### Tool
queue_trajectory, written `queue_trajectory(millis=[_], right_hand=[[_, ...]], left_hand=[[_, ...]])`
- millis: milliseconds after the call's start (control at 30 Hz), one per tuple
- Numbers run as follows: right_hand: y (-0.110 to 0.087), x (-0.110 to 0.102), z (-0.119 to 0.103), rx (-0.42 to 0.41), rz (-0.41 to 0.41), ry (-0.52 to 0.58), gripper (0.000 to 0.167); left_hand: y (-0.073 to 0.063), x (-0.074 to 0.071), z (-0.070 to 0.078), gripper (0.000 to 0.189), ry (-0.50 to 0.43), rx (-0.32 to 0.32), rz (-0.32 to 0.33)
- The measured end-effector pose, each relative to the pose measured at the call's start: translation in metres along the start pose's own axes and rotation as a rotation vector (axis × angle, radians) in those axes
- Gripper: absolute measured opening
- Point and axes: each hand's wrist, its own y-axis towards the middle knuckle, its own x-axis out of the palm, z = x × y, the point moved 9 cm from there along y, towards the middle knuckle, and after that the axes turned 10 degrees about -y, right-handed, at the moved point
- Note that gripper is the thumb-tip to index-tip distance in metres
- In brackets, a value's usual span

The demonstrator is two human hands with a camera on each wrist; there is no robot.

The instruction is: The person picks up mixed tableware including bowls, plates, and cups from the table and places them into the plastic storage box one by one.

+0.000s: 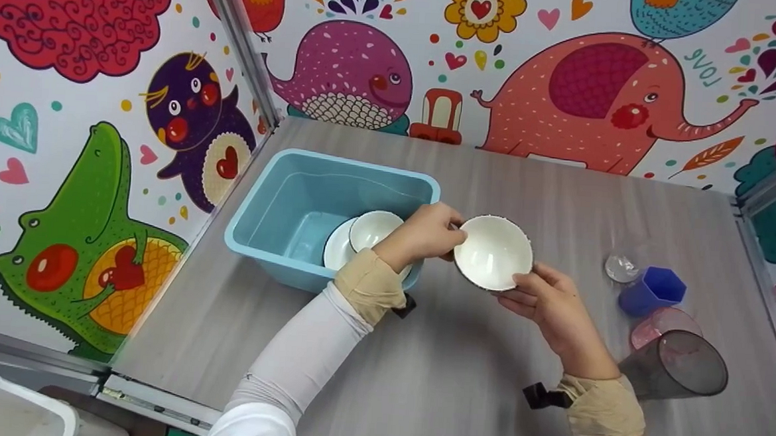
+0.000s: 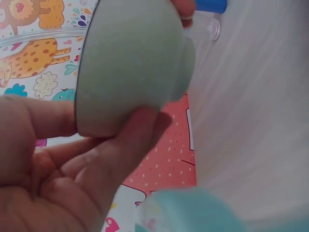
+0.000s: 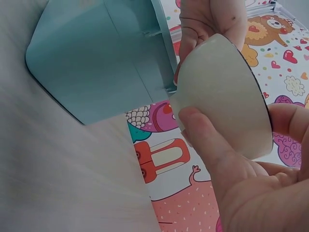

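Observation:
Both hands hold a white bowl (image 1: 494, 253) with a thin dark rim above the table, its inside facing the head camera. The left hand (image 1: 427, 231) pinches the bowl's left side. At its lower right edge, the right hand (image 1: 553, 306) grips with the thumb over the rim. The wrist views show the pale outer wall (image 2: 128, 63) of the bowl and its foot, with fingers on both sides. A light blue basin (image 1: 263, 254) stands left of the hands. Inside it, a second white bowl (image 1: 374, 228) rests on a white plate (image 1: 338, 245), partly hidden by the left arm.
At the right stand a clear glass (image 1: 621, 267), a blue hexagonal cup (image 1: 653, 292), a pink cup (image 1: 668, 326) and a tall grey tumbler (image 1: 679, 369). Printed panels (image 1: 580, 95) wall the table's back and sides. A white container (image 1: 13, 408) sits below the table's front left.

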Motion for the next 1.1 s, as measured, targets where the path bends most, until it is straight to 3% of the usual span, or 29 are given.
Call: queue_trajectory(millis=[667, 1100], right_hand=[[0.000, 0.017, -0.004, -0.037, -0.088, 0.010, 0.063], [0.003, 0.037, 0.003, -0.009, -0.111, -0.103, 0.075]], left_hand=[[-0.003, -0.022, 0.002, 0.031, 0.014, -0.018, 0.015], [-0.012, -0.045, 0.001, 0.031, -0.020, -0.009, 0.054]])
